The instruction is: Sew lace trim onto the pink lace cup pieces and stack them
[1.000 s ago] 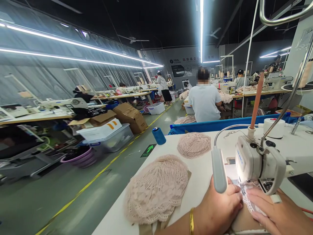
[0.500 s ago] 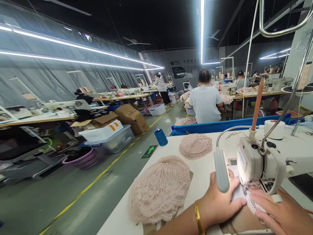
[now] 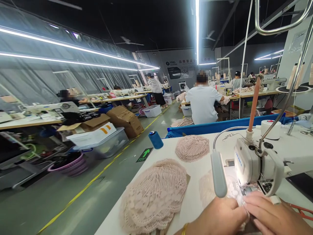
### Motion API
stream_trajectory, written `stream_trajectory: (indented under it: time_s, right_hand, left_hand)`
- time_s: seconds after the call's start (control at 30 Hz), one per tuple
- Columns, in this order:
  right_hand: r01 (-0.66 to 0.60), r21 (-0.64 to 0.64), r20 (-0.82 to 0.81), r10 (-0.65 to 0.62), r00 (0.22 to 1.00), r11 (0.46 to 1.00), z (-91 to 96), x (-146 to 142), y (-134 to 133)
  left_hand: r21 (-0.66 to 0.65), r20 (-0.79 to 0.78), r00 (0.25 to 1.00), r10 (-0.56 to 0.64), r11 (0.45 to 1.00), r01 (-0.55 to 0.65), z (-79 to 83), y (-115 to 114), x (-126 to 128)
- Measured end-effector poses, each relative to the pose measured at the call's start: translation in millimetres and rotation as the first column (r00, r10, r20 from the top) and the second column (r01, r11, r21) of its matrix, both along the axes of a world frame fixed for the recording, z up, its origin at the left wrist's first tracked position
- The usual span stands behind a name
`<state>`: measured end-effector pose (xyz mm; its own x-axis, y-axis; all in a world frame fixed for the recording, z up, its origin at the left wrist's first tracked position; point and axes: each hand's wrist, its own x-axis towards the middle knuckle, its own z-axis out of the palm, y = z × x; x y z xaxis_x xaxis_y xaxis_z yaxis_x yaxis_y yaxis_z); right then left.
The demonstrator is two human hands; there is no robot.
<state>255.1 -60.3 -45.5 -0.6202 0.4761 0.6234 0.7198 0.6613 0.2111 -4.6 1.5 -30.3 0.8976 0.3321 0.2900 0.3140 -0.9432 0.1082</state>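
Observation:
A white sewing machine stands at the right, its lit needle area just beyond my hands. Under its presser foot lies a pale pink lace piece, which spreads out to the left on the table. My left hand is closed on the lace's near edge, thumb and fingers pinched together in front of the needle. Beside it, my right hand has its fingers pressed together on the same lace, close to the foot. Part of the lace is hidden under both hands. A grey lamp hangs over it.
Left of the machine lie a large stack of lace pieces and a smaller lace stack. A blue thread cone stands at the table's far left corner. Red-handled scissors lie at the right. A co-worker sits ahead.
Both hands have drawn nearer to me and closer together. My left hand has gone from spread to pinched. The lace now shows spread out left of the needle. The view has shifted slightly.

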Motion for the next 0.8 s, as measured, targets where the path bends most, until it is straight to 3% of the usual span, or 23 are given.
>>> stream_trajectory:
  time_s: [0.1, 0.17, 0.27, 0.37, 0.53, 0.8]
  right_hand:
    - [-0.019, -0.151, -0.033, 0.014, 0.999, 0.988, -1.8, -1.2, -0.6]
    - [-0.042, -0.26, 0.003, 0.044, 0.999, 0.965, -1.3, 0.2, 0.0]
    - [-0.023, -0.345, 0.053, 0.044, 0.998, 0.938, -1.1, 3.8, 0.3]
    - [-0.012, -0.351, 0.058, 0.034, 0.998, 0.936, -6.5, 7.5, -1.7]
    - [0.039, -0.333, -0.006, -0.044, 0.999, 0.942, -17.0, 11.1, -5.9]
    - [0.029, -0.275, 0.064, -0.011, 0.998, 0.961, 0.7, 10.3, -4.5]
  left_hand:
    - [-0.018, 0.062, 0.998, 0.027, 1.0, -0.025, -5.8, 0.9, 0.6]
    - [0.084, 0.118, 0.991, 0.06, 0.994, -0.07, -10.4, 3.1, 1.2]
    - [0.192, 0.145, 0.989, -0.018, 0.981, -0.01, -18.5, 6.5, 3.1]
    - [0.234, 0.152, 0.985, -0.085, 0.971, 0.048, -25.3, 6.6, 6.0]
    - [0.28, 0.224, 0.971, -0.087, 0.96, 0.021, -29.9, 3.0, 9.2]
    - [0.252, 0.296, 0.953, -0.069, 0.968, -0.009, -23.6, 3.1, 12.0]
